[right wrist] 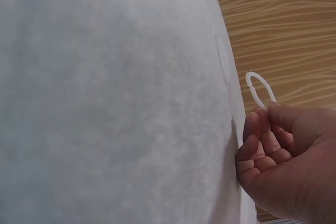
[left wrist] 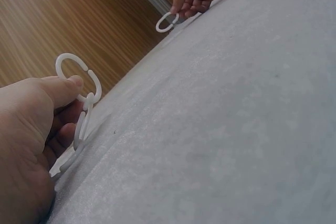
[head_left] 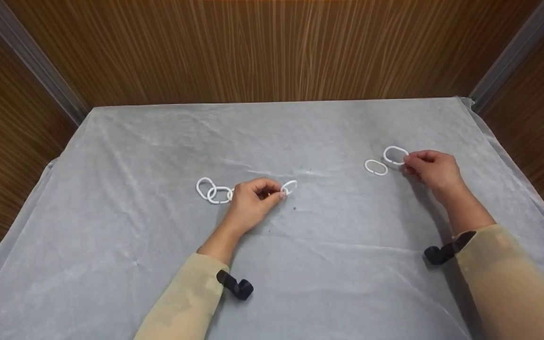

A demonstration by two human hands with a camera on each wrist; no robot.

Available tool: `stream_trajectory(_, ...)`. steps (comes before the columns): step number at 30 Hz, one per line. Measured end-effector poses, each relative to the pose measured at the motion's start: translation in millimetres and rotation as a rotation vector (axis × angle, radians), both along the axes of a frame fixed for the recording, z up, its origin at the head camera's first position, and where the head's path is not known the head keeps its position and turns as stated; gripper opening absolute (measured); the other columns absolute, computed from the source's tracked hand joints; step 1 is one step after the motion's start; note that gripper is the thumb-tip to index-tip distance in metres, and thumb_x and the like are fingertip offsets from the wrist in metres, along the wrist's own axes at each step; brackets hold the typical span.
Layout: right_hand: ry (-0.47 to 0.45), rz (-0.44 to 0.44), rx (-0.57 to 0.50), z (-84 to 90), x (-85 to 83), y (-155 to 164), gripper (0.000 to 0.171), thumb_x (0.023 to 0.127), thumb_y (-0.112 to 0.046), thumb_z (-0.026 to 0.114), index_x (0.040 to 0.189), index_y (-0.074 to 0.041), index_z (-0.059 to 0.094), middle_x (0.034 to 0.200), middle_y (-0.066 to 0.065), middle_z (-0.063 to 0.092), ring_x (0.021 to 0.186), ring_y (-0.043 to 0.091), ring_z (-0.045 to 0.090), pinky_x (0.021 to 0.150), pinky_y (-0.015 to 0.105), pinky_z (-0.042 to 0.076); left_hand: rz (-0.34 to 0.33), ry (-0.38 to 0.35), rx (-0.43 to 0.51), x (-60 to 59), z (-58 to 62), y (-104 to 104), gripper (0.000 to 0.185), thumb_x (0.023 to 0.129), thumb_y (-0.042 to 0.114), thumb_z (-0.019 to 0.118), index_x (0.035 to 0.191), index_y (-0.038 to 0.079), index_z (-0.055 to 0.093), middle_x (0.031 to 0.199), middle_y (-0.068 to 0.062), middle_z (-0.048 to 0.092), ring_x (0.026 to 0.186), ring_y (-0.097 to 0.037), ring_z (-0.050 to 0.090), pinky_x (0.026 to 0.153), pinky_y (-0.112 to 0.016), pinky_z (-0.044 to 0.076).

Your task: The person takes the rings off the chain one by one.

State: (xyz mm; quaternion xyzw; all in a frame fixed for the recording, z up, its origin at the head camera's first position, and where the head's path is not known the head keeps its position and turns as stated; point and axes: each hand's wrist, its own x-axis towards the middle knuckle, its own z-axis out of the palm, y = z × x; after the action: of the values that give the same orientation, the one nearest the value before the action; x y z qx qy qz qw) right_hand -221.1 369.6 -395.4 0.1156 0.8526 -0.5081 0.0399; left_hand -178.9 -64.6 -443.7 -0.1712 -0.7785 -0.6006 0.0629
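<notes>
Centrally, hands pinching rings

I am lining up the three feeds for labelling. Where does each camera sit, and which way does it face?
Head: worn on the head, looking forward and down at the grey cloth; both sleeved forearms, left hand and right hand show.
Left wrist: low beside the left hand, facing across the cloth; it pinches the ring chain.
Right wrist: behind the right hand, whose fingers pinch a loose ring.
Shared: the left wrist view also catches the right hand with that ring.
</notes>
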Motion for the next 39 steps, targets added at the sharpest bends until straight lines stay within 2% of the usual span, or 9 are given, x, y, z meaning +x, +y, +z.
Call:
stream_trajectory(9, 0.007, -0.007, -0.001, -7.6, -1.2, 0.9, 0.042, 0.106, -0.028, 0.066, 0.132, 0.005, 0.061, 0.084, -0.016, 0.072, 0.081, 0.000, 0.067, 0.074, 0.017, 0.054, -0.001, 0.010, 0.017, -0.3, -0.4, 1.8, 0.005, 0.089, 0.005, 0.084, 0.091, 0.006, 0.079, 0.083, 0.002, 0.075, 0.074, -0.011, 0.063, 0.069, -0.024, 0.051)
stream_trajectory(24, 0.000, 0.004, 0.034, -8.5, -4.4, -0.4, 0.044, 0.106, -0.026, 0.068, 0.134, 0.006, 0.061, 0.085, -0.015, 0.070, 0.081, 0.000, 0.067, 0.074, 0.017, 0.055, -0.006, 0.019, 0.034, -0.2, -0.3, 1.0, 0.005, 0.089, 0.004, 0.084, 0.090, 0.006, 0.079, 0.082, -0.001, 0.075, 0.073, -0.013, 0.062, 0.069, -0.024, 0.050)
stream_trajectory(39, 0.041, -0.022, -0.053, -10.1, -1.5, -1.7, 0.044, 0.105, -0.015, 0.067, 0.139, 0.011, 0.056, 0.081, -0.017, 0.070, 0.075, -0.003, 0.068, 0.072, 0.015, 0.055, 0.001, 0.013, 0.008, -1.0, -1.3, 0.8, 0.005, 0.089, 0.005, 0.084, 0.091, 0.006, 0.080, 0.083, 0.001, 0.075, 0.075, -0.011, 0.063, 0.070, -0.024, 0.051)
